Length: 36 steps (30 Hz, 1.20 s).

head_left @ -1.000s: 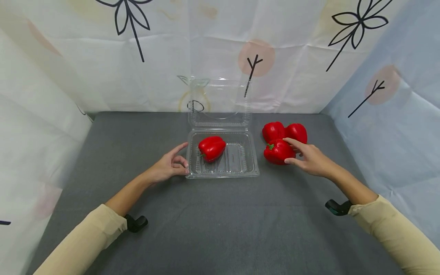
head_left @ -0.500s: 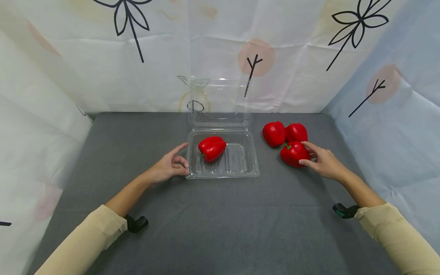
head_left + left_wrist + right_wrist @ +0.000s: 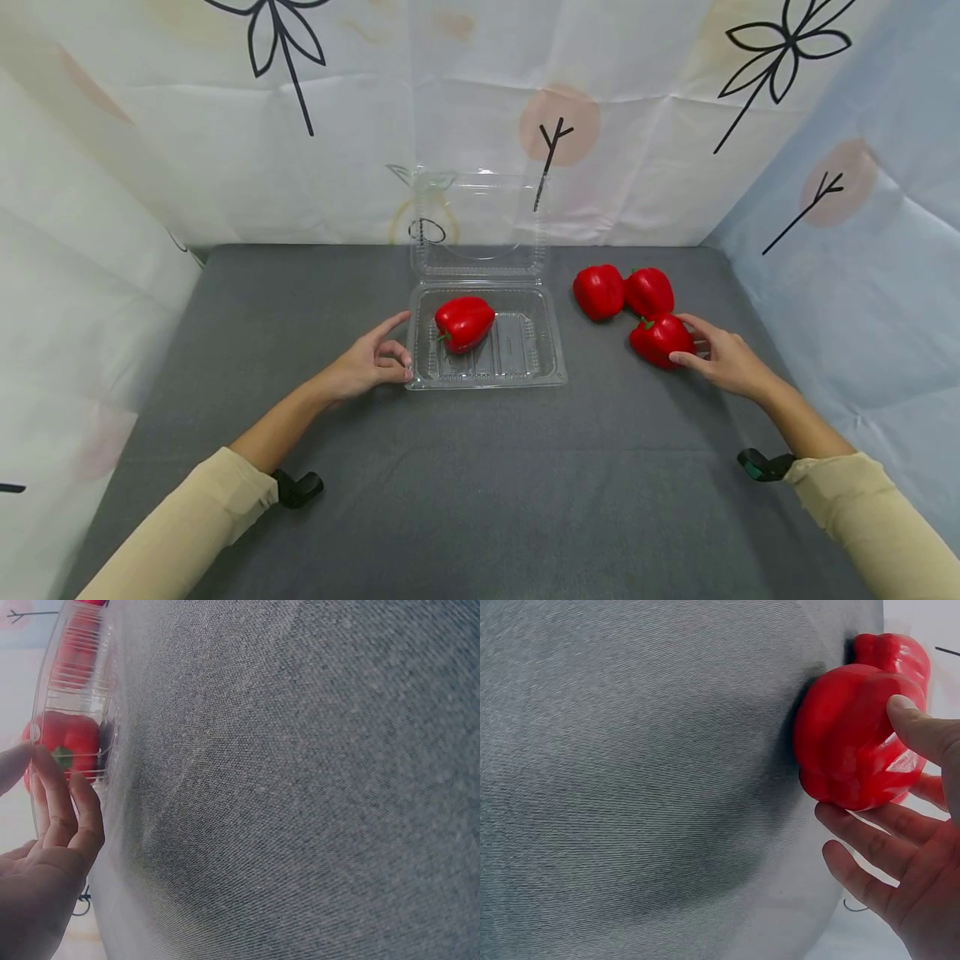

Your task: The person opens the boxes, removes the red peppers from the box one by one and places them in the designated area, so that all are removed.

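right hand: right hand [image 3: 722, 360] lies on the grey cloth [image 3: 480, 467] at the right, thumb and fingers loosely bent around the near side of a red pepper [image 3: 660, 339]; in the right wrist view the thumb sits on top of it and the fingers touch its lower side
held pepper: resting on the cloth, green stem toward the container, just in front of two more red peppers [image 3: 622, 291] that sit side by side
left hand: left hand [image 3: 367, 360] rests on the cloth against the left edge of the clear plastic container [image 3: 525, 367], fingers gently curled, fingertips touching its rim, gripping nothing
container: hinged lid [image 3: 480, 223] stands open at the back, leaning toward the patterned backdrop
inside: one red pepper in the container [image 3: 464, 322] lies in the left half of the tray
sleeves: both arms wear beige sleeves
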Tool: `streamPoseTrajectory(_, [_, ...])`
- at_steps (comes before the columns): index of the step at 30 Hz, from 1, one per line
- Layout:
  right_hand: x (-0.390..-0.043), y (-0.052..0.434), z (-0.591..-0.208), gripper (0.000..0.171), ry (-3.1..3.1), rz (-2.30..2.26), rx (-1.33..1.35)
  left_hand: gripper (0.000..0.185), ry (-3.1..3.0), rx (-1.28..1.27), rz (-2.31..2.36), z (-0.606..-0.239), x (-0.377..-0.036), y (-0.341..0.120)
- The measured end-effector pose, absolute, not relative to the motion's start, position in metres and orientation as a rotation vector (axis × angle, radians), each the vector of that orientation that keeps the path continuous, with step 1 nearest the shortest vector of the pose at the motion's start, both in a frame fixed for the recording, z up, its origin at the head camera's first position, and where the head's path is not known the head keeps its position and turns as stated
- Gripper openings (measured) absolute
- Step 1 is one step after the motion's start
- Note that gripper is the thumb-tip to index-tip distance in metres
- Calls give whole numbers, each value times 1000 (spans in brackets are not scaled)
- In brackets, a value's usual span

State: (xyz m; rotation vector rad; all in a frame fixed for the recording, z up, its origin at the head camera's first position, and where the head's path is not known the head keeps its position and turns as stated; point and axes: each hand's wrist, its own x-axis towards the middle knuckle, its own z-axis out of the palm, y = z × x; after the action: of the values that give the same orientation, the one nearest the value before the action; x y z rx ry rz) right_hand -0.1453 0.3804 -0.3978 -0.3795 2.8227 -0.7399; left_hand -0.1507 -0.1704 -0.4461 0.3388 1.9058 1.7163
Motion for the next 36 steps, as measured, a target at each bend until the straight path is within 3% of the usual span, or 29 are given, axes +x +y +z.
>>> streamPoseTrajectory(26, [-151, 379, -390, 80, 2684, -740, -288, 95, 1916, 316, 1716, -445, -150, -170])
streamPoseTrajectory(36, [-167, 364, -372, 79, 2800, -735, -408, 95, 1915, 302, 1707, -444, -150, -170])
